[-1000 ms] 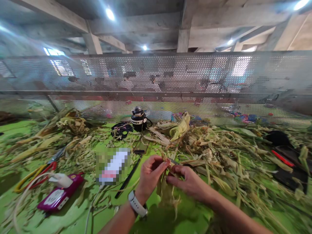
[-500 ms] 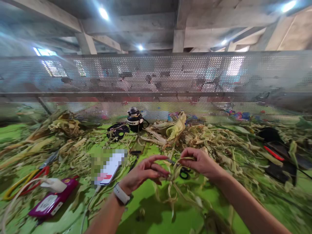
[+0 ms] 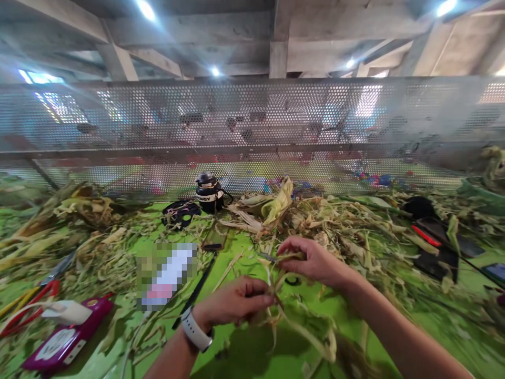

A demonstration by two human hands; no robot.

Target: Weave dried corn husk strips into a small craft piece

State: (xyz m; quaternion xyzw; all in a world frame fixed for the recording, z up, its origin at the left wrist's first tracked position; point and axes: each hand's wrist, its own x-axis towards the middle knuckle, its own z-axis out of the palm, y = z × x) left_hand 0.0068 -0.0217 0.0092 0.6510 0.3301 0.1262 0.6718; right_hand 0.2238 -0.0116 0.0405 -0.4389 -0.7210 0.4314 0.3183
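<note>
- Along the left side of my green table (image 3: 215, 363), dry leaves (image 3: 84, 210) lie heaped up to the far edge.
- Toward the near left corner, scissors (image 3: 54, 287) with red and yellow handles lie beside a magenta box (image 3: 90, 325), which has a white plug (image 3: 68, 311) across it.
- Right of those is a pale, pixelated slab (image 3: 169, 276), with a cable at its lower end.
- Near the far edge, a black bottle (image 3: 208, 197) with a white band stands upright just beside a flat black disc (image 3: 177, 215).
- My left hand (image 3: 240, 302), a white watch (image 3: 196, 330) on its wrist, pinches leaf strips (image 3: 303, 332) between thumb and fingers, over the table's middle.
- My right hand (image 3: 315, 260), slightly farther away, pinches the upper part of the same bundle; a dark ring (image 3: 292, 281) shows beneath, and I cannot tell whether I hold it.
- Behind that hand, a brown leaf pile (image 3: 335, 223) spreads along the far edge.
- Toward the right, a black item (image 3: 436, 263) lies by a red strip (image 3: 426, 235).
</note>
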